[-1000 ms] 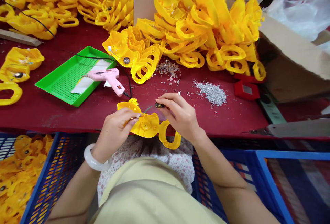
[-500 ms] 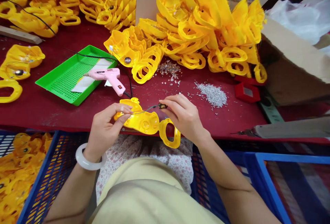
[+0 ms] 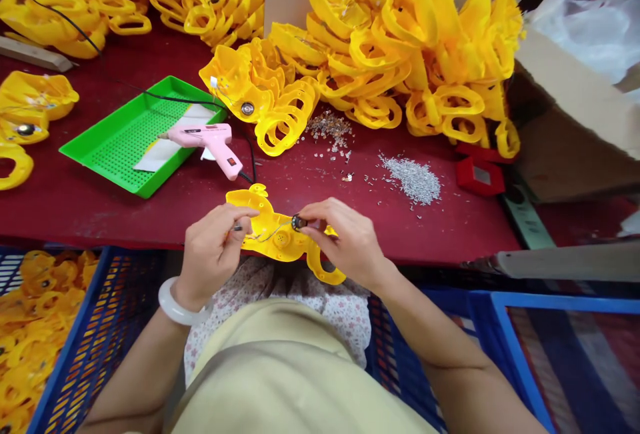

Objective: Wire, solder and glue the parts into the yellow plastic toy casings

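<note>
My right hand pinches a small dark round speaker above a yellow plastic shell half. A thin wire runs from the speaker over the shell toward my left hand. That hand is closed, thumb against forefinger, with a small dark piece at the wire's end showing between the fingers; its exact kind is too small to tell. The shell lies at the table's front edge, with a round patch of small holes in its middle and a loop-shaped part at its right, partly hidden by my right hand.
A pink glue gun rests on a green tray. Beyond are stacked yellow shells, a pile of screws and small clear bits. Blue crates flank my lap; a grey tool juts in from the right.
My right hand has moved slightly left and down, bringing the speaker over the shell's middle. My left hand has lowered a little, and the wire between them now hangs slacker.
</note>
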The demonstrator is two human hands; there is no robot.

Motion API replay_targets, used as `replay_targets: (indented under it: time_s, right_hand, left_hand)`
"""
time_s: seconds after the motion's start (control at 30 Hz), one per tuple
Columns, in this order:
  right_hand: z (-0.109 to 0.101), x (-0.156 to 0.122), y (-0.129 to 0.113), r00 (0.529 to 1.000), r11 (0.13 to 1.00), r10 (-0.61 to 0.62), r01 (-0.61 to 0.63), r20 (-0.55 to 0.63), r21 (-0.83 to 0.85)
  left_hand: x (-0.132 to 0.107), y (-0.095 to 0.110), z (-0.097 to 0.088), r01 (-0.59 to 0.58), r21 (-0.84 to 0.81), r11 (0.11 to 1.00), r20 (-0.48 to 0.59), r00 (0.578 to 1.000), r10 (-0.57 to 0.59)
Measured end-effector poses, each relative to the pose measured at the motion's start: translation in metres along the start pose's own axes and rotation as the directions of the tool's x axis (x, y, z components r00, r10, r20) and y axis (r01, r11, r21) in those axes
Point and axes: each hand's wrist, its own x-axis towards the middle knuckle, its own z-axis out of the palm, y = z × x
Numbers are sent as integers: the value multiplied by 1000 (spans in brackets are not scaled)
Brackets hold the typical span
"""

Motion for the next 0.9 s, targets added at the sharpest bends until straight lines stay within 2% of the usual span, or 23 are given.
replay_targets:
  time_s: [0.1, 0.17, 0.3, 0.37, 0.9]
  right_hand:
    - [9, -6, 0, 992, 1000, -9, 7, 129, 13]
    - [14, -8, -1, 985, 1000, -16, 20, 172, -23]
    - [20, -6, -5, 985, 987, -18, 45, 173, -152]
    - [23, -5, -6, 985, 979, -18, 52, 171, -195]
    - [29, -6, -4, 989, 967, -15, 52, 145, -251]
  left_hand:
    - [-1, 0, -1, -127, 77, 989, 58, 991, 123]
    - [-3, 1, 0, -184, 142, 973, 111, 979, 169]
    - [-7, 2, -1, -289, 316, 904, 244, 945, 216]
    - [-8, 2, -1, -321, 346, 882, 288, 931, 226]
    - [-5, -3, 6, -318, 175, 932, 317, 914, 252]
